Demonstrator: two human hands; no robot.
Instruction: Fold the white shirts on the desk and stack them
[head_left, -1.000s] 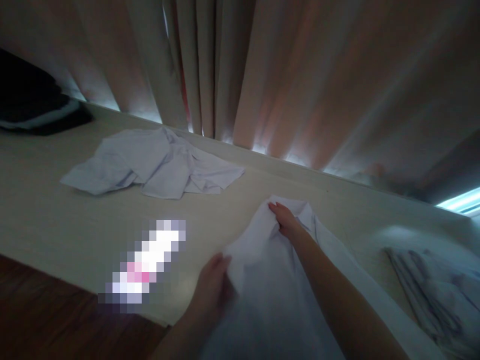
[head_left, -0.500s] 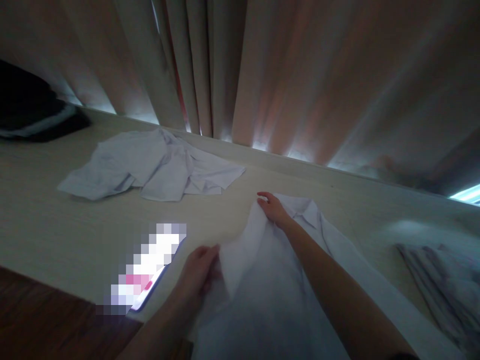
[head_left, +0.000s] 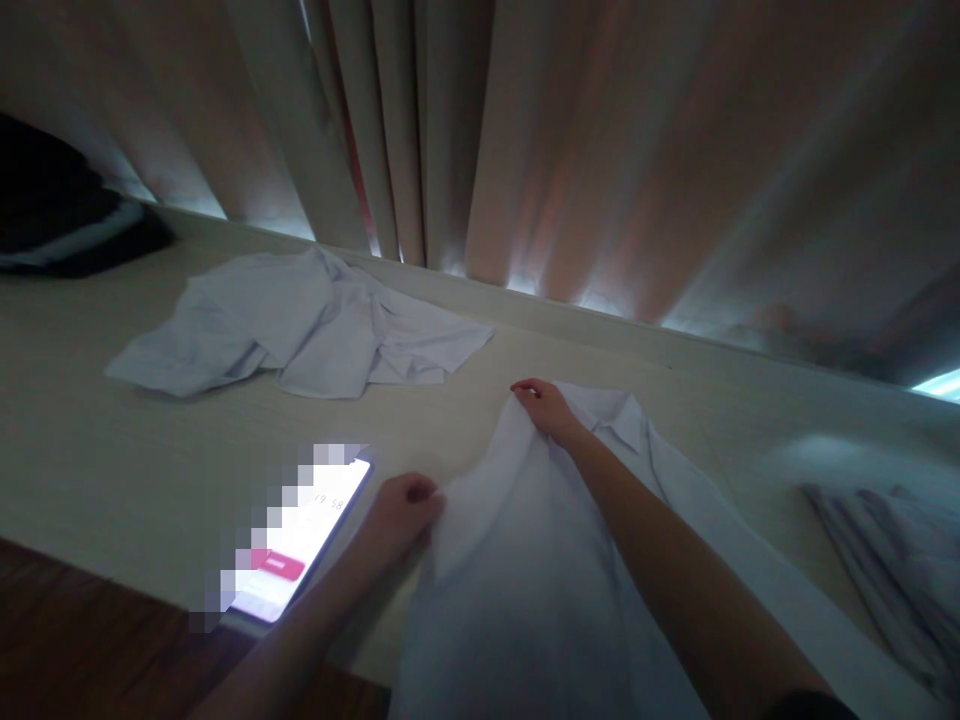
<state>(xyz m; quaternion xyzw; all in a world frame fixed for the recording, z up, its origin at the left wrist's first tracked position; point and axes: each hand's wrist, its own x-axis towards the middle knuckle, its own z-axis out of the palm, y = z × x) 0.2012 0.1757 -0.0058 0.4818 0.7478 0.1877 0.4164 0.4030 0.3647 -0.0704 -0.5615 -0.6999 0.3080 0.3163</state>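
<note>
- Pale curtains (head_left: 570, 150) hang in long folds across the far side of the scene, with thin strips of light showing under their hems.
- Below them a light wood-grain counter (head_left: 112, 450) runs from left to right; its near left edge gives way to a darker brown surface (head_left: 75, 640).
- On the near right part of the counter lies a white shirt (head_left: 525, 590), spread flat, with its collar toward the far side.
- A second white garment (head_left: 300, 325) lies crumpled on the far left of the counter, well apart from the shirt.
- At the right edge sits a heap of striped cloth (head_left: 892, 560), blurred.
- A dark bundle (head_left: 60, 220) rests at the far left corner.
- A lit phone (head_left: 300, 545) lies on the counter just left of the shirt, partly pixelated.
- The right hand (head_left: 546, 408) reaches over the shirt, and its fingers are pinched on the fabric edge near the collar.
- The left hand (head_left: 401, 515) is closed on the shirt's left edge, nearer the viewer, right beside the phone.
- Both hands grip the same edge, apart from each other.
</note>
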